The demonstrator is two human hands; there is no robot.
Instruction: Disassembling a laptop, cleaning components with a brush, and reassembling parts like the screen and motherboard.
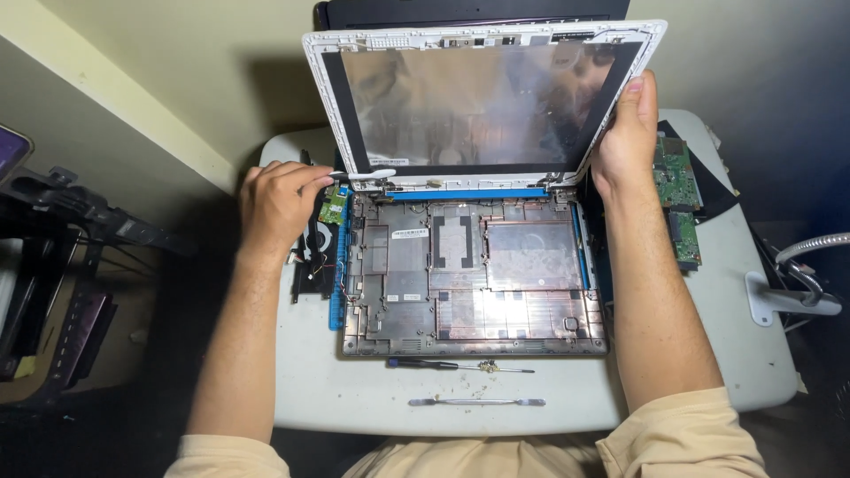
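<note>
Grey table [744, 354] (small, rounded) against yellowish wall [177, 53]

The left hand [276, 202] hides its tool's handle (tip shows).

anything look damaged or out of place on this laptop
Yes. The laptop base lies gutted, its bare metal frame showing with no keyboard. The screen panel has no bezel. Two green circuit boards lie loose beside the right hand. The left hand is at the left hinge.
</note>
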